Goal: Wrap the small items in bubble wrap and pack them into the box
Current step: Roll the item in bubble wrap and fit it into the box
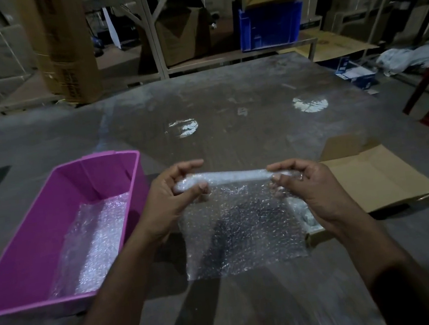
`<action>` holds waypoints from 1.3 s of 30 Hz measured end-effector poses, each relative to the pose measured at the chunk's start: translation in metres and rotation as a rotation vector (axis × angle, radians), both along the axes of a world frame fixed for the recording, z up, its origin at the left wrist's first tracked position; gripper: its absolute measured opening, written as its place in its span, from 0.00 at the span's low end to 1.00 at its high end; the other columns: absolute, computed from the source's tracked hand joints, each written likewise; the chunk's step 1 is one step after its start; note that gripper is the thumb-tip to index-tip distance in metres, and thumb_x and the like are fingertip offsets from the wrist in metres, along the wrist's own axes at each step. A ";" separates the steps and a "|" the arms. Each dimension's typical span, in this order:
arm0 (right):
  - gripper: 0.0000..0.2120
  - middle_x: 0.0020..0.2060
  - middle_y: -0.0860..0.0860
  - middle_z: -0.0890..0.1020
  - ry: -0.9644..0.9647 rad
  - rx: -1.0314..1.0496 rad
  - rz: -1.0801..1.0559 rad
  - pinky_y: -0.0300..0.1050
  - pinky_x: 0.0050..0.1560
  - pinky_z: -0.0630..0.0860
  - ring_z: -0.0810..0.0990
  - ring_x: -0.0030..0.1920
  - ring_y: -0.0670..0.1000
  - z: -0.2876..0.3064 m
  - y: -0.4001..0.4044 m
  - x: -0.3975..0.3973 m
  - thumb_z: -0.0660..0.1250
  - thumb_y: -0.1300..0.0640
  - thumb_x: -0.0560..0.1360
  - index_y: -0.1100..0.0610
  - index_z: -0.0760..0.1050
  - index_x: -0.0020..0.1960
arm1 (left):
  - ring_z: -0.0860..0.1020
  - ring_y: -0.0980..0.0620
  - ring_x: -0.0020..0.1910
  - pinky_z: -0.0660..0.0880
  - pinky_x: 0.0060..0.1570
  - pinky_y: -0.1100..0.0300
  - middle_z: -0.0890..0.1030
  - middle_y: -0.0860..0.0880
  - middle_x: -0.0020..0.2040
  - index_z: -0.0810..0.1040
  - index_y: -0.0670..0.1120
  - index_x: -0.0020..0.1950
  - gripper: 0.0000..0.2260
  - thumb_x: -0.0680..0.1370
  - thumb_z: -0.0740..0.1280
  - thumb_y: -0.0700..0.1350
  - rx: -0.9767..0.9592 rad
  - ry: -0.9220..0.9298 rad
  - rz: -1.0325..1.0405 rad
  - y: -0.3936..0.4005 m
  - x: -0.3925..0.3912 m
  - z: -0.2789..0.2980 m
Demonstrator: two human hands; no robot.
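Grey worktop (pixel 228 102), glossy. Pink bin (pixel 31 252) lower left; bubble wrap sheet (pixel 243 234) centre; flattened cardboard (pixel 370 179) right.

Warehouse/stockrm: metal racks (pixel 150 30) w/ cardboard cartons (pixel 183 35), blue crate (pixel 270 26).

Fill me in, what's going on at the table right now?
A person is rolling something up in a sheet of bubble wrap. The left hand and right hand each pinch one end of the rolled part, while the rest of the sheet hangs loose toward the table. What is inside can't be made out. A purple bin holding more bubble wrap sits on the left, and opened cardboard lies on the right.
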State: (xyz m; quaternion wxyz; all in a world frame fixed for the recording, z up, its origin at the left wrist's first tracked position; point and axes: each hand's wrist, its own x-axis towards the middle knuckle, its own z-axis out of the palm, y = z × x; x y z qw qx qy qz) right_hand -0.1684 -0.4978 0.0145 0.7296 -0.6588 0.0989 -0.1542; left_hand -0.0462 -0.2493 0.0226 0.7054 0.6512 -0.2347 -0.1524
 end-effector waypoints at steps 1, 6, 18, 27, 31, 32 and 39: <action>0.14 0.50 0.53 0.83 -0.002 0.010 -0.006 0.43 0.42 0.82 0.84 0.43 0.50 -0.001 -0.001 0.001 0.73 0.65 0.73 0.56 0.82 0.58 | 0.84 0.48 0.43 0.82 0.46 0.58 0.83 0.43 0.49 0.79 0.46 0.64 0.22 0.72 0.75 0.35 0.005 -0.021 0.023 0.000 0.000 0.000; 0.12 0.45 0.57 0.86 0.000 0.075 0.005 0.41 0.40 0.82 0.85 0.40 0.52 -0.002 0.000 0.001 0.72 0.70 0.72 0.63 0.80 0.55 | 0.83 0.53 0.42 0.81 0.44 0.64 0.86 0.47 0.44 0.83 0.43 0.47 0.11 0.66 0.77 0.36 -0.013 0.012 0.080 0.002 0.001 0.003; 0.09 0.46 0.56 0.87 -0.027 0.051 -0.022 0.39 0.48 0.81 0.82 0.44 0.50 -0.005 -0.005 0.005 0.69 0.68 0.75 0.60 0.84 0.53 | 0.81 0.49 0.44 0.81 0.45 0.58 0.87 0.46 0.51 0.85 0.50 0.59 0.14 0.81 0.64 0.36 0.064 -0.047 -0.049 0.005 -0.002 0.002; 0.15 0.47 0.53 0.86 -0.075 0.061 -0.062 0.43 0.49 0.82 0.83 0.50 0.49 -0.007 -0.005 0.007 0.75 0.66 0.68 0.61 0.82 0.54 | 0.85 0.48 0.44 0.82 0.44 0.58 0.87 0.40 0.49 0.85 0.44 0.55 0.11 0.74 0.72 0.40 0.057 -0.020 -0.043 0.002 -0.006 0.003; 0.20 0.51 0.54 0.86 -0.043 0.054 -0.052 0.43 0.52 0.82 0.84 0.51 0.49 -0.008 -0.005 0.008 0.75 0.69 0.67 0.58 0.81 0.58 | 0.83 0.48 0.44 0.83 0.49 0.55 0.82 0.45 0.52 0.81 0.48 0.64 0.22 0.71 0.76 0.36 0.090 -0.075 0.029 0.002 0.001 -0.003; 0.19 0.49 0.54 0.87 -0.033 0.056 -0.056 0.41 0.49 0.82 0.84 0.48 0.49 -0.007 -0.005 0.007 0.76 0.69 0.67 0.60 0.82 0.56 | 0.83 0.50 0.43 0.82 0.48 0.57 0.83 0.45 0.50 0.81 0.48 0.63 0.22 0.70 0.77 0.37 0.099 -0.080 0.048 0.002 0.002 -0.004; 0.09 0.45 0.59 0.85 0.005 -0.010 -0.070 0.50 0.48 0.82 0.85 0.45 0.57 -0.007 -0.003 0.005 0.76 0.66 0.71 0.59 0.78 0.48 | 0.82 0.51 0.38 0.81 0.41 0.62 0.84 0.45 0.40 0.80 0.39 0.48 0.09 0.71 0.75 0.39 0.044 -0.033 0.041 0.002 0.003 -0.004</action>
